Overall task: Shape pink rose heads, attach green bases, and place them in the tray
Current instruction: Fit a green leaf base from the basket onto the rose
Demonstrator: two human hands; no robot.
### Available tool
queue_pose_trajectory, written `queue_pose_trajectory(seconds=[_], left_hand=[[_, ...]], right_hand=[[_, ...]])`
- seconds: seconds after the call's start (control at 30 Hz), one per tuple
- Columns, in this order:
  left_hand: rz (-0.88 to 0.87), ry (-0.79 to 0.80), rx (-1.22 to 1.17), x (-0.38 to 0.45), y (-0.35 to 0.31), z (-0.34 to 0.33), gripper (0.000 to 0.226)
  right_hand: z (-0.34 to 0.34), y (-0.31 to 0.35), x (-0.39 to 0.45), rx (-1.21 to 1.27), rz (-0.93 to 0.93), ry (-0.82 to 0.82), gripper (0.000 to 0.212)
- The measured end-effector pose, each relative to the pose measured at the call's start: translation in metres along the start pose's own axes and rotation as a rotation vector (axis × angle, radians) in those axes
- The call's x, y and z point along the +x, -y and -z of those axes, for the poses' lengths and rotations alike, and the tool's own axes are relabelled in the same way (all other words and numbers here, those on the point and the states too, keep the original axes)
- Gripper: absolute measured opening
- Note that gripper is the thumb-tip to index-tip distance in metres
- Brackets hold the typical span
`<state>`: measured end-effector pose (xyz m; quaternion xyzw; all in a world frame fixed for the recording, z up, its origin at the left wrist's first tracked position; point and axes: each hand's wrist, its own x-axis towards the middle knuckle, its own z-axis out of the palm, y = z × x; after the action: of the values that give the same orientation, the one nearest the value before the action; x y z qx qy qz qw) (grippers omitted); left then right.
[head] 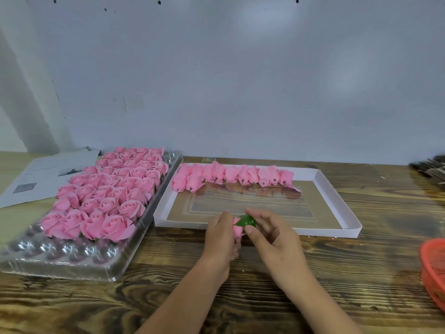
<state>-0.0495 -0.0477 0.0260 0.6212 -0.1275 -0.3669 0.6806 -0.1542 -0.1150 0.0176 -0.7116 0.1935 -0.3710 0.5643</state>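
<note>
A craft workshop: a worn wooden counter [240, 297] against a bare wall [240, 80] carries a clear tray [60, 263] of identical pink roses [106, 196].

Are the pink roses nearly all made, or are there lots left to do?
Most look done: the clear tray holds rows of finished roses, with only its front cups unfilled. Right now the left hand holds a rose head while the right hand presses a green base onto it. Left to do: about a dozen unshaped heads in the white box.
</note>
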Motion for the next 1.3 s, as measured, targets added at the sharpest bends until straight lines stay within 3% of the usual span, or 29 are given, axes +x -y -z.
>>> queue_pose_trajectory(seconds=[0.43, 0.73, 0.93, 1.07, 1.3], left_hand=[[0.036, 0.113, -0.072, 0.003, 0.003, 0.001, 0.026], [0.137, 0.211, -0.014, 0.003, -0.001, 0.007, 0.03], [0.068, 0.136, 0.02, 0.001, 0.001, 0.004, 0.026], [0.031, 0.096, 0.064, 0.001, 0.001, 0.002, 0.027], [-0.046, 0.12, 0.114, 0.0, -0.002, 0.002, 0.037]], right_hand=[[0.002, -0.002, 0.001, 0.049, 0.012, -0.054, 0.029], [0.013, 0.009, 0.004, -0.043, 0.023, 0.082, 0.043], [0.009, 0.006, 0.001, -0.156, 0.062, 0.026, 0.049], [0.011, 0.01, -0.001, -0.242, 0.16, 0.001, 0.064], [0.017, 0.006, 0.002, -0.319, 0.179, -0.129, 0.041]])
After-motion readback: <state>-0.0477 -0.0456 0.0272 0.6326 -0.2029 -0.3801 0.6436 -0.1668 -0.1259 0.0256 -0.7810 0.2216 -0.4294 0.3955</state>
